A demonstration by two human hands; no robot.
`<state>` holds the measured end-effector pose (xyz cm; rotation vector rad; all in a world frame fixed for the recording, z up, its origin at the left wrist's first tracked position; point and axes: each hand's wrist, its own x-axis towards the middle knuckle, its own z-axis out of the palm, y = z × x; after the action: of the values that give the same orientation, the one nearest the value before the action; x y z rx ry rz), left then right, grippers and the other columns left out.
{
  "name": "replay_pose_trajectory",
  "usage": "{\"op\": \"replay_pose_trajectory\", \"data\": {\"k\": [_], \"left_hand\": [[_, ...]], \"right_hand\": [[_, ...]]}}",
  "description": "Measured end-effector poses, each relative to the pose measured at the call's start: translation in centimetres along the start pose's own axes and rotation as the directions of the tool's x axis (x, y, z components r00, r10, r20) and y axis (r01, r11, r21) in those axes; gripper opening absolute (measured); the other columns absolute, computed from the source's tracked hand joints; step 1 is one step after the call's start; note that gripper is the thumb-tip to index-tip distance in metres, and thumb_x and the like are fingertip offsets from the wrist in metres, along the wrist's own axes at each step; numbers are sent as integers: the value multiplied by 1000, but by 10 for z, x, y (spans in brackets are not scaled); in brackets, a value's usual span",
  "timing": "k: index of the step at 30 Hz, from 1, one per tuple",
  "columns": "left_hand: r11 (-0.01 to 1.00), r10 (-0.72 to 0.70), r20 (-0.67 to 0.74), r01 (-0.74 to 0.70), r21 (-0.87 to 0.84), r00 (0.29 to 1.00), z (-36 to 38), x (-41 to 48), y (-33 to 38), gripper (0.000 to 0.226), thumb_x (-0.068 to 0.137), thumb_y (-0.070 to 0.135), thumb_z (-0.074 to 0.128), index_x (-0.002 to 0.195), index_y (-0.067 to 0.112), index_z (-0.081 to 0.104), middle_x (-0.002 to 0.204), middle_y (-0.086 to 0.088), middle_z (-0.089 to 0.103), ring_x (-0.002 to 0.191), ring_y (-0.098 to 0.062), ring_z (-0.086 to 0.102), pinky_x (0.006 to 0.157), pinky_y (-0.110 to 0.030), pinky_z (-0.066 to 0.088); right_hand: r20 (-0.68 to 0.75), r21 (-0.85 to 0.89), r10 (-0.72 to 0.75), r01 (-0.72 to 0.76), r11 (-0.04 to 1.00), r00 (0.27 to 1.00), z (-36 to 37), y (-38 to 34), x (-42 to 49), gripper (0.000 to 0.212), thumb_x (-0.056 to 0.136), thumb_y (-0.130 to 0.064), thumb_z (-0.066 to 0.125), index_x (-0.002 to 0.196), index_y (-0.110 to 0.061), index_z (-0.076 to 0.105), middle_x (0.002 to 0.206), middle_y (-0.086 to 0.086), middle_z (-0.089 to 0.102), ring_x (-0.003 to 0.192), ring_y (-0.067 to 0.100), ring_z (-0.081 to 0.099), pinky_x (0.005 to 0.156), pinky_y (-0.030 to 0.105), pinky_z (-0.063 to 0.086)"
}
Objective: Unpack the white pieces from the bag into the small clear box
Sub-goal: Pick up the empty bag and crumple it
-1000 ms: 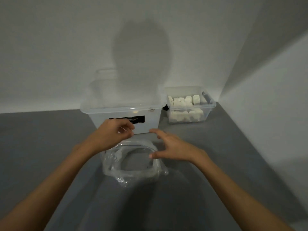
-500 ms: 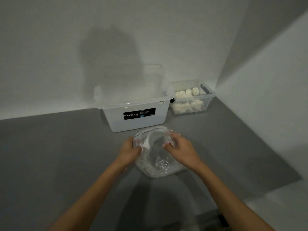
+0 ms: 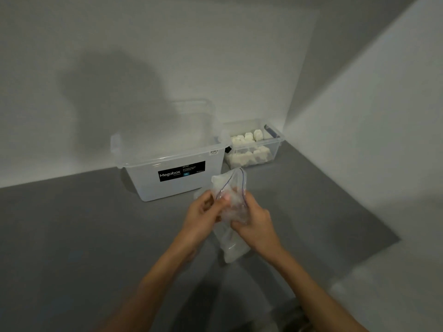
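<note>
Clear zip bag held upright between both hands, in front of the two boxes.

Bag [image 3: 233, 209] is crumpled thin plastic with a blue line along its mouth, above the grey tabletop [image 3: 84, 236], near the big labelled box [image 3: 167, 161]; contents too blurred to tell. Half a second ago it was spread wide and round; now it is drawn narrow and tall, hands closer together. Left hand [image 3: 201, 212] pinches the bag's left edge, fingers curled. Right hand [image 3: 254, 221] wraps round its right side. White pieces [image 3: 249, 138] fill the small clear box [image 3: 275, 142] in the corner.
</note>
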<state>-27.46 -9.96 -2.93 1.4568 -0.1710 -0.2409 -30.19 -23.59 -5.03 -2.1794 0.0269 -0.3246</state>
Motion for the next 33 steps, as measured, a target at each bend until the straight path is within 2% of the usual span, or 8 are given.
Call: {"op": "replay_pose_trajectory", "data": {"k": [5,10,14,18,24,27,30,33], "left_hand": [[958,-54,-189,104,269,980,-13,7,-32,64,73,65,64,129,42,45,134,9,41,121,-10,44,103,-36,42],[875,-204,308,314,-367,929,3,6,-43,58,88,44,62,139,25,42,135,-12,57,124,-30,55,107,-55,36],[906,-261,253,327,-269,932,15,9,-24,46,79,32,70,115,4,63,102,-19,70,89,-30,70,79,-40,58],[908,-264,106,284,-308,959,30,15,-21,18,76,10,74,94,7,69,77,-13,71,65,-23,70,58,-32,57],[941,-200,-119,156,-301,973,53,29,-19,29,67,23,85,91,16,71,91,-11,74,81,-25,72,79,-48,58],[964,-124,-200,70,-256,972,71,30,-10,57,67,50,79,112,20,64,100,0,73,92,-16,70,90,-40,54],[983,-122,-114,105,-148,986,97,15,1,47,85,63,50,117,29,56,105,12,61,99,-10,59,92,-28,41],[979,-150,84,160,-129,985,128,-4,-3,71,84,74,32,137,29,45,128,5,54,120,-15,51,106,-33,37]], "right_hand": [[-60,440,125,-86,894,990,-16,0,0,70,78,-18,61,140,-37,37,121,-13,61,104,9,64,86,31,54],[127,657,303,-309,688,944,-12,-4,-6,65,81,-4,49,133,-44,46,119,0,67,102,23,67,86,41,56],[361,508,396,-534,676,844,-12,-16,-18,25,85,-1,47,92,-11,68,78,9,71,69,17,69,64,26,54],[403,478,424,-581,659,811,-9,-9,-30,25,90,-2,45,79,-6,66,65,5,69,59,13,66,59,23,53],[146,650,479,-449,613,865,-28,13,-43,18,90,-19,62,100,-5,69,100,20,71,89,24,67,83,38,53],[154,591,514,-496,636,844,-47,25,-54,41,80,-56,64,108,-25,66,110,7,69,95,23,67,82,42,53],[384,655,482,-600,460,788,-65,34,-68,50,87,-62,50,127,-33,54,124,2,65,108,26,65,84,43,55],[346,825,414,-483,292,842,-89,33,-78,43,97,-39,43,134,-18,52,128,13,62,115,31,61,83,39,57]]}}
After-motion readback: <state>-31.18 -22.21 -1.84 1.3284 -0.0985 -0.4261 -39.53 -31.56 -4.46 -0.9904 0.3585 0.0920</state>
